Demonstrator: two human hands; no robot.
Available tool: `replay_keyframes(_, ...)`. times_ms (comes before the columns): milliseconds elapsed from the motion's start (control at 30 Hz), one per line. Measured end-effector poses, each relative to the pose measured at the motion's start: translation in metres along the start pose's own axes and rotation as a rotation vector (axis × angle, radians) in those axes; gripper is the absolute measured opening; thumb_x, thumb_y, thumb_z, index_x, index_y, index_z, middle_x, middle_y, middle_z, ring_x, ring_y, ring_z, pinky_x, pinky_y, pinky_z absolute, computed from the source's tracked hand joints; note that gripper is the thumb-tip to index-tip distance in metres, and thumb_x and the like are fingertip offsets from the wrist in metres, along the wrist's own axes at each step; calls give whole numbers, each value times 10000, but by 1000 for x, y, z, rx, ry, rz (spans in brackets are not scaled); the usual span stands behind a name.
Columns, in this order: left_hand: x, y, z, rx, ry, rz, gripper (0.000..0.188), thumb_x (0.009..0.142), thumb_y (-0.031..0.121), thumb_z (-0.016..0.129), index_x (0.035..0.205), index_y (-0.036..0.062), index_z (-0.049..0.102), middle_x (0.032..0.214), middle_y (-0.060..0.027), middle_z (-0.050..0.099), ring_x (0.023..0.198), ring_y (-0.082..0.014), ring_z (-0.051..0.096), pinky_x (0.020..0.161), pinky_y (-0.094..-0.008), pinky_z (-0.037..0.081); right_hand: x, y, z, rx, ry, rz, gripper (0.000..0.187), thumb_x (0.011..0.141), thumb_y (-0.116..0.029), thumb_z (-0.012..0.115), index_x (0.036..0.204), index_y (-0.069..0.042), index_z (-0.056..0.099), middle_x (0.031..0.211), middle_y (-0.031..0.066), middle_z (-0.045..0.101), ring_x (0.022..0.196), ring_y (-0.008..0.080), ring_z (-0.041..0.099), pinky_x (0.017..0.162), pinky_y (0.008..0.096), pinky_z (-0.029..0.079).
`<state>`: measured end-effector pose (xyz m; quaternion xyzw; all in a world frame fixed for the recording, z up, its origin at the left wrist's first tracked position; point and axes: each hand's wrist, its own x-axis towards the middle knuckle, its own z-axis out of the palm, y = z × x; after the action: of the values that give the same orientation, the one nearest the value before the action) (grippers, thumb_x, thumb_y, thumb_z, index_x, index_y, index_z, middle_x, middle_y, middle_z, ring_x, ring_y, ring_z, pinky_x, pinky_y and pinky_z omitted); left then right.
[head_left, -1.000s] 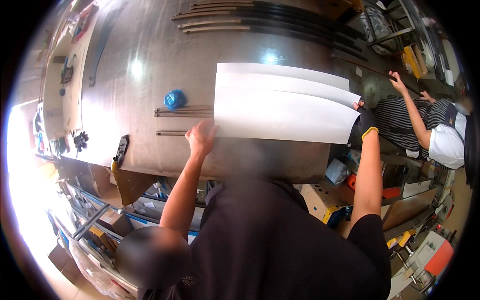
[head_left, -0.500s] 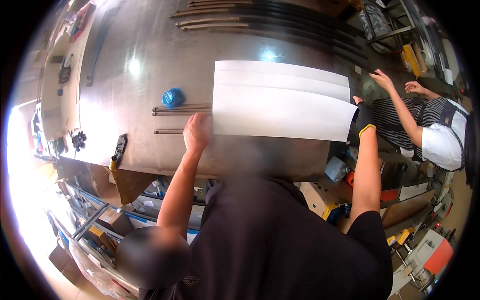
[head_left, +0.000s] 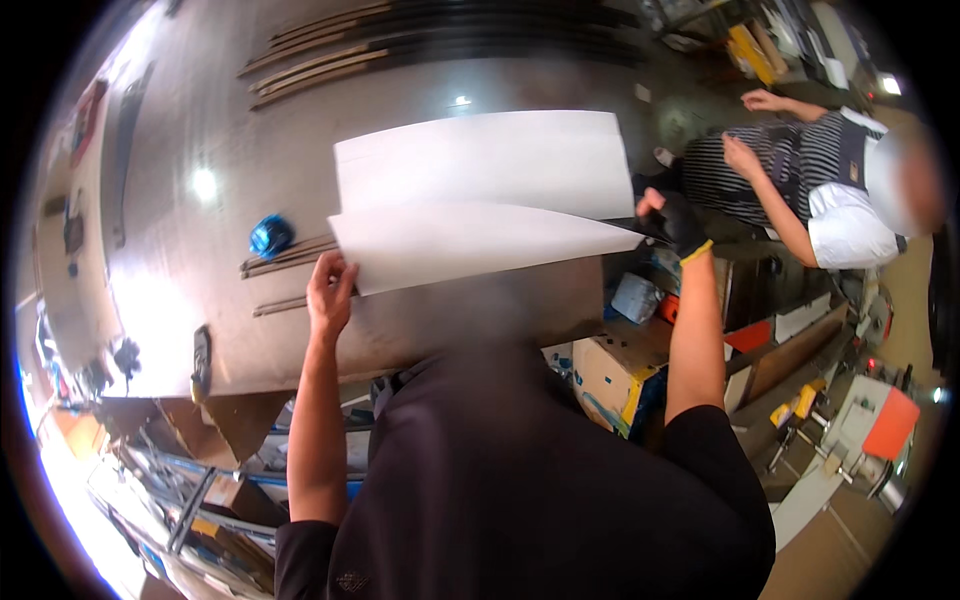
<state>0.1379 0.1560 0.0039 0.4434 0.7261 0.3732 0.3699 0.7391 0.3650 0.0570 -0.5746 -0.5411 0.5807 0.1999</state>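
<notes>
A white sheet [head_left: 480,243] stretches between my two hands, its near edge slightly bowed and its right end narrowing to a raised corner. My left hand [head_left: 330,292] is closed on its left edge, thumb on top. In a black fingerless glove with a yellow cuff, my right hand [head_left: 680,222] is closed at the right corner; its grip is partly hidden by the glove and a dark gap under the sheet. Beyond it, another white sheet [head_left: 480,160] lies flat on the metal table [head_left: 190,260], partly covered by the held one.
Left of the sheets are a blue ball-like bundle [head_left: 271,237] and several thin dark bars [head_left: 290,258]. A dark-handled tool [head_left: 201,362] lies at the near table edge. Long strips [head_left: 330,60] lie across the far side. A person in a striped apron [head_left: 770,165] stands at the right.
The near white sheet has lifted and separated from the one beyond it, its right end now tapering upward. My left hand has taken its left edge. The whole view has shifted and turned slightly.
</notes>
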Motion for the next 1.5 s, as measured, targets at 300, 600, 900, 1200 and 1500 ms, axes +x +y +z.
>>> replay_keyframes(300, 5, -8, -11, -112, -115, 19, 143, 927, 80, 762, 1042, 32, 691, 864, -32, 655, 817, -145, 599, 808, -314, 504, 19, 91, -11, 494, 343, 220, 508, 1095, -494, 539, 1276, -41, 681, 1055, 62, 717, 1020, 175, 640, 968, 341, 475)
replay_keyframes(600, -31, -27, -65, 710, 8, 291, 340, 859, 177, 826, 1173, 104, 716, 1187, -91, 701, 1150, -324, 628, 1018, -439, 478, -63, 159, 103, 678, 712, 267, 669, 1060, -557, 549, 1475, -32, 540, 1495, 100, 550, 1361, 248, 499, 1173, 389, 361)
replay_keyframes(900, -12, -61, -114, 960, -170, 375, 300, 884, 116, 768, 1180, 122, 721, 1160, -74, 719, 1119, -304, 654, 971, -449, 512, -50, 178, 112, 464, 763, 190, 436, 1035, -350, 696, 1217, 45, 671, 1152, 58, 685, 1051, 228, 625, 942, 344, 507)
replay_keyframes(1200, -79, -86, -139, 848, -134, 506, 295, 854, 124, 792, 1148, 126, 766, 1072, -49, 737, 1024, -273, 692, 889, -434, 566, -118, 178, 143, 660, 696, 241, 498, 975, -384, 779, 1256, 12, 666, 1185, 79, 685, 1090, 209, 620, 988, 372, 507)
replay_keyframes(1500, -80, -96, -150, 773, -104, 535, 284, 866, 158, 792, 1145, 130, 748, 1062, -45, 736, 1014, -281, 687, 874, -406, 575, -144, 5, 318, -581, 921, -63, 576, 998, -342, 664, 1469, -32, 545, 1395, 248, 620, 1296, 411, 597, 1115, 473, 463)
